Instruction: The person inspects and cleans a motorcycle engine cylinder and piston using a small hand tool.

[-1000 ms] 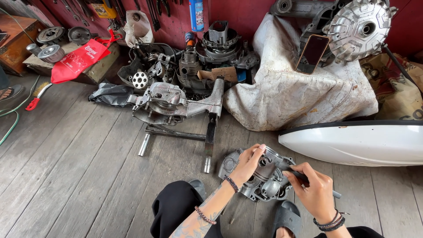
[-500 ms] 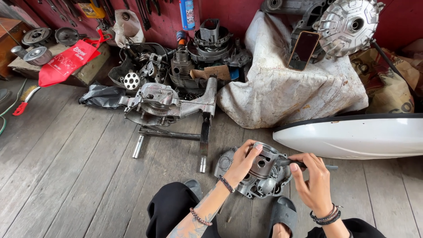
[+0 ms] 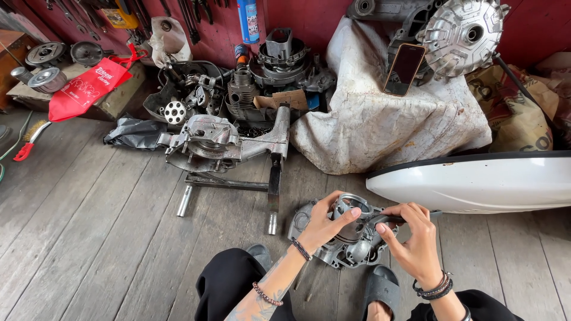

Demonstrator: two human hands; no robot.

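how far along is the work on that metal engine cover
Done: the cover is off any engine and lies on the wooden floor. In hand: the left hand steadies its ring-shaped opening while the right hand holds a dark tool against it; the tip is hidden. Left: the bigger engine casing on its stand sits apart, untouched, with loose parts piled behind it.

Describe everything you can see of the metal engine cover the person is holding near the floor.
The engine cover is a grey cast-metal piece, dull and grimy, with a round raised ring at its top and rounded bosses along its lower edge. It sits low over the wooden floor, between the person's knees, tilted towards the camera. The left hand grips its ring from the left, fingers curled over the rim. The right hand holds a dark slim tool against its right side.
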